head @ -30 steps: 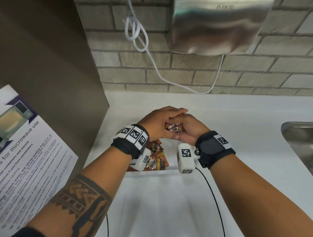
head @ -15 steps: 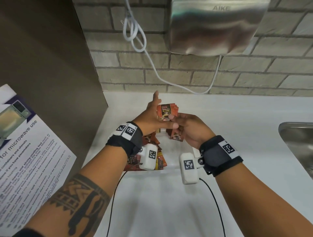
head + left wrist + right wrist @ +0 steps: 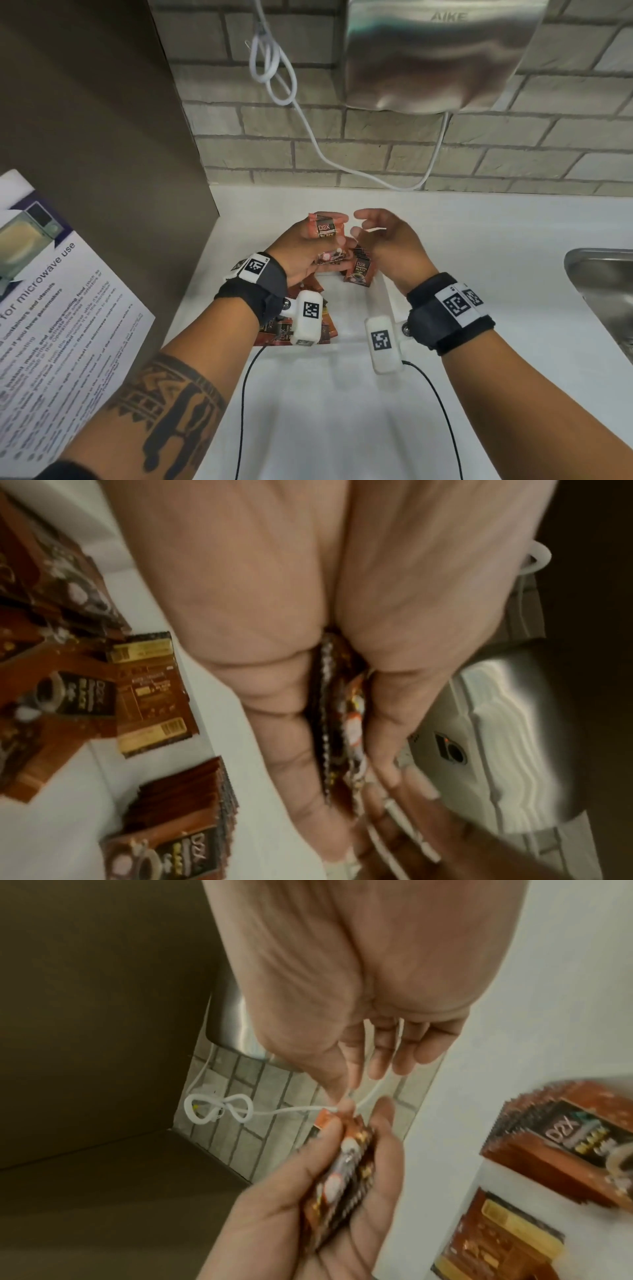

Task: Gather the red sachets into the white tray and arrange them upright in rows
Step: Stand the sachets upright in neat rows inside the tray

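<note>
My left hand grips a small stack of red sachets on edge between thumb and fingers, above the far end of the white tray. The left wrist view shows the stack pinched tight. My right hand hovers just right of it, fingers relaxed and holding nothing; its thumb tip nears the top of the stack. An upright row of sachets stands in the tray under the hands. Several loose sachets lie flat at the tray's left, partly hidden by my left wrist.
A brown cabinet side stands close on the left, with a microwave notice in front of it. Behind is a brick wall with a steel hand dryer and its white cable. A steel sink lies at the right.
My right hand has let go of the stack and opened, moving slightly right. The left hand now holds the stack alone, lifted a little higher over the tray.
</note>
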